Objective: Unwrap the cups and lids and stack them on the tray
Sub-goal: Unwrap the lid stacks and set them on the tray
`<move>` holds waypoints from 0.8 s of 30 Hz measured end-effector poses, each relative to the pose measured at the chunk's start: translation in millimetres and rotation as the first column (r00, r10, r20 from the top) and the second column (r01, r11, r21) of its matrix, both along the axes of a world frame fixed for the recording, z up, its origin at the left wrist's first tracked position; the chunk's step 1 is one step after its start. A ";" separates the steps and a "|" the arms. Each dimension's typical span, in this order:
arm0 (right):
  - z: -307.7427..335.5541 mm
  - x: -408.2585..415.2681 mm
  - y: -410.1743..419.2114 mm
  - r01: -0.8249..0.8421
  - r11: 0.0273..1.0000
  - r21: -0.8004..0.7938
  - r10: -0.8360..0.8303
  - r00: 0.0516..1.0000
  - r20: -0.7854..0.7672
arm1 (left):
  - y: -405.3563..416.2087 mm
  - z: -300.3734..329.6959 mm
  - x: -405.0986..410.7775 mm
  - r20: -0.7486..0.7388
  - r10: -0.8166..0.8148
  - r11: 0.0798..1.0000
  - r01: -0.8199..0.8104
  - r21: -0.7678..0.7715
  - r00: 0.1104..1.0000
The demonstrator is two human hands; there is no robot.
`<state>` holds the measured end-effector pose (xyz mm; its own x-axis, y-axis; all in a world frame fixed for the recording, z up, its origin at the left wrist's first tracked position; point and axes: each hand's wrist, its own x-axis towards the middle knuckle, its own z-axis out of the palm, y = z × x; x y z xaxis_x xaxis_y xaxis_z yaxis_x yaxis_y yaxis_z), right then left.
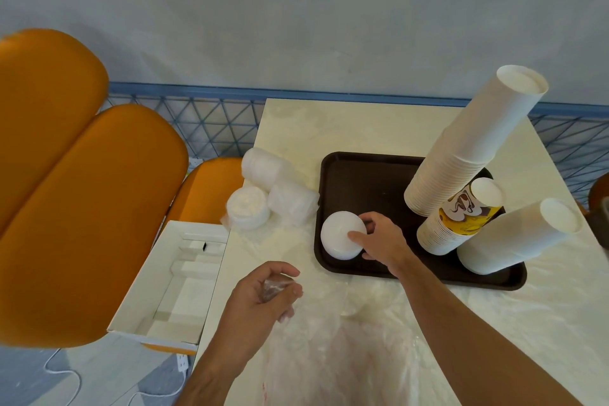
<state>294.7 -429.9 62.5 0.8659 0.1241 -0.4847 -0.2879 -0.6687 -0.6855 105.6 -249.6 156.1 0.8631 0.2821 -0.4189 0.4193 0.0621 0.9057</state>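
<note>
At frame centre, the right hand (379, 241) grasps a stack of white lids (342, 238) on the brown tray (359, 181); the left hand (263, 293) clenches clear wrap (275, 287). Seat it flat before releasing, clear of the cup stacks (461, 155).

You can't read any words or numbers here; the yellow-and-brown cups (461, 214) carry a picture, maybe a drawing, no letters.

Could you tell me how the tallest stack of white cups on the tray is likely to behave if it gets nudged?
The tallest cup stack looks tall and narrow, so probably apt to tip. Being paper, it is likely light. It stands close beside the printed cup stack and might knock it.
</note>
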 end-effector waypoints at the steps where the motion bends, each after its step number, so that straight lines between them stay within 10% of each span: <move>1: 1.6 -0.3 0.1 0.002 1.000 -0.004 -0.002 1.000 0.001 | -0.1 0.6 -0.1 -0.001 -0.002 1.000 0.002 -0.002 1.000; 8: 41.1 -24.1 -3.8 0.047 0.997 0.058 -0.059 0.971 0.234 | 2.7 5.5 2.8 0.049 0.038 0.999 -0.039 0.020 0.998; 14: 67.1 -84.2 -10.0 0.115 0.720 0.685 0.195 0.913 -0.358 | 0.8 16.3 14.6 0.085 0.254 0.949 -0.232 -0.211 0.963; 18: 59.1 -107.5 -12.5 0.158 0.588 0.793 0.287 0.876 -0.387 | 0.1 22.9 23.1 0.070 0.364 0.872 -0.313 -0.376 0.929; 24: 68.5 -117.3 -7.2 0.020 0.760 0.649 0.228 0.928 -0.295 | 5.1 21.2 26.9 -0.001 0.443 0.740 -0.366 -0.565 0.897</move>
<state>177.4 -437.1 131.0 0.6254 0.5866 -0.5147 -0.5355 -0.1572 -0.8298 132.5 -244.5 177.2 0.7751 0.3782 -0.5061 0.1276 0.6908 0.7117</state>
